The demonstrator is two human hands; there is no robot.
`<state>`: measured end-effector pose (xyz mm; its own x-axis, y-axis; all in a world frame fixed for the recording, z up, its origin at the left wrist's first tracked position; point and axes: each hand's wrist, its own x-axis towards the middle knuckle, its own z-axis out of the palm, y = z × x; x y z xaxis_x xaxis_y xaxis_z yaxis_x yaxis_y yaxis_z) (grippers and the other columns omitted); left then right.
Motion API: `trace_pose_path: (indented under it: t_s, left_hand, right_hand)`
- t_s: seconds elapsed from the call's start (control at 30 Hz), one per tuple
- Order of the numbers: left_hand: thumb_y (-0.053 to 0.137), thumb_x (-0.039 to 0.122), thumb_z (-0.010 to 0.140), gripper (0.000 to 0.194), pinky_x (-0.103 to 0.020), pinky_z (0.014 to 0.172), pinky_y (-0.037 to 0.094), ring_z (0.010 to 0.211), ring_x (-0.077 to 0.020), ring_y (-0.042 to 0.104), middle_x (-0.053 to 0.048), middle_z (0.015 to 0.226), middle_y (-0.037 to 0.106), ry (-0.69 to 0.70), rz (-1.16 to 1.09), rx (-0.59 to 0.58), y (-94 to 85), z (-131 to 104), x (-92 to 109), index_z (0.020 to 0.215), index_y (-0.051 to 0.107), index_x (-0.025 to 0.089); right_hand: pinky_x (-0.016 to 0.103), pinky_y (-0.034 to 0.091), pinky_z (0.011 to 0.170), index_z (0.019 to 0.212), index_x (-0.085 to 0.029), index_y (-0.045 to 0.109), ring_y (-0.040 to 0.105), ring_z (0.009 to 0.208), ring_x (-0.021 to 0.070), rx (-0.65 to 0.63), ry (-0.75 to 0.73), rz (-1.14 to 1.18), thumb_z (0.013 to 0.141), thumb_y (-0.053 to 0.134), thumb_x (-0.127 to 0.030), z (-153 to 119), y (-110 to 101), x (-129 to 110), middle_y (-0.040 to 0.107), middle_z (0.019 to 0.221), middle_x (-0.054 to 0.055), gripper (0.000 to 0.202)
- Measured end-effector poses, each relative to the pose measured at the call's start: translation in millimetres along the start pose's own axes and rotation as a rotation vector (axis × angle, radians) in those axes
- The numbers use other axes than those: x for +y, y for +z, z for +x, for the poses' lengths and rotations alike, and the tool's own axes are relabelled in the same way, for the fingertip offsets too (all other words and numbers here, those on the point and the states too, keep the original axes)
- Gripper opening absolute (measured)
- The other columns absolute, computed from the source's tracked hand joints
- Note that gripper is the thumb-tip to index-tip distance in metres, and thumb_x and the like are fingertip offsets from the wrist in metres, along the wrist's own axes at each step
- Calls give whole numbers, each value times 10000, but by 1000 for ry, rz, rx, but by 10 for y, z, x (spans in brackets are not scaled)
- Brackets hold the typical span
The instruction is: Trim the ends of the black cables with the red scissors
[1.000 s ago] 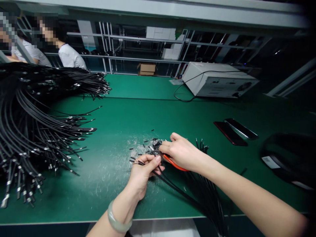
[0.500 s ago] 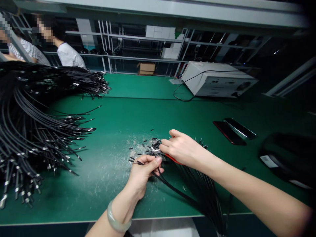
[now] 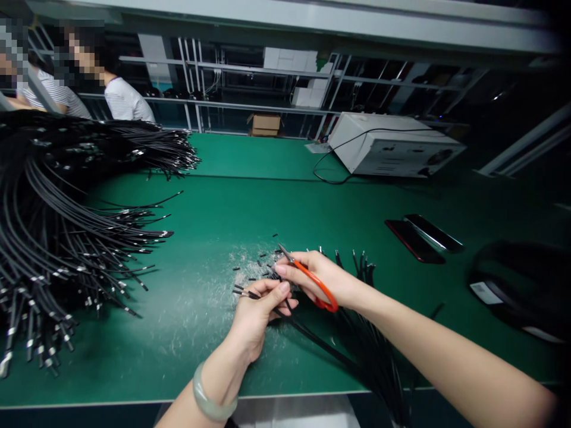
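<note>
Near the front of the green table, my left hand [image 3: 261,306] pinches a few black cables [image 3: 321,343], their stripped ends poking out to its left. Just above and to the right, my right hand [image 3: 312,274] is closed on red-handled scissors [image 3: 316,284], with the blades pointing up and left. My fingertips nearly meet over the cables. Black offcuts [image 3: 236,268] and pale shreds [image 3: 243,255] lie beside my hands. Under my right forearm a bundle of black cables [image 3: 379,351] runs down over the table's edge.
A big heap of black cables [image 3: 53,202] covers the left of the green table [image 3: 232,208]. Toward the back right stands a white metal box [image 3: 383,142] with a cord. Two phones [image 3: 414,241] and a dark bag [image 3: 517,291] lie right. Two people sit behind, at upper left.
My right hand has turned over, so the red handles now show and the blades point up and left instead of across the cables. My left hand has hardly moved.
</note>
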<state>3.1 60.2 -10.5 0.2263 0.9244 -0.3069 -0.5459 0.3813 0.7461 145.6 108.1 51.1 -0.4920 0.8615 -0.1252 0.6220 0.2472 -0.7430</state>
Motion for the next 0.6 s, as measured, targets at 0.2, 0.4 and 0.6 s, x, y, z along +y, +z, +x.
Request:
trace_pose_path:
  t_s: [0.2, 0.4, 0.6]
  left_hand:
    - [722, 340, 679, 242, -201, 580, 474, 653, -145, 636, -59, 708, 666, 5, -16, -61, 5, -22, 31, 762, 658, 121]
    - [739, 354, 658, 278, -197, 583, 480, 673, -150, 640, -59, 705, 668, -13, -81, -94, 17, -29, 40, 785, 672, 115]
    - [731, 353, 669, 291, -194, 585, 484, 673, -147, 640, -61, 704, 665, -6, -86, -103, 14, -27, 44, 814, 669, 108]
  right_hand:
    - [154, 279, 310, 750, -152, 510, 378, 320, 49, -25, 64, 440, 803, 537, -418, 15, 97, 38, 463, 447, -66, 273]
    - [135, 308, 306, 824, -129, 556, 400, 329, 29, -34, 52, 539, 780, 574, -369, 18, 60, 89, 531, 540, -43, 245]
    - [137, 291, 296, 814, -132, 560, 400, 321, 31, -44, 67, 566, 778, 569, -373, 20, 69, 83, 536, 548, -35, 244]
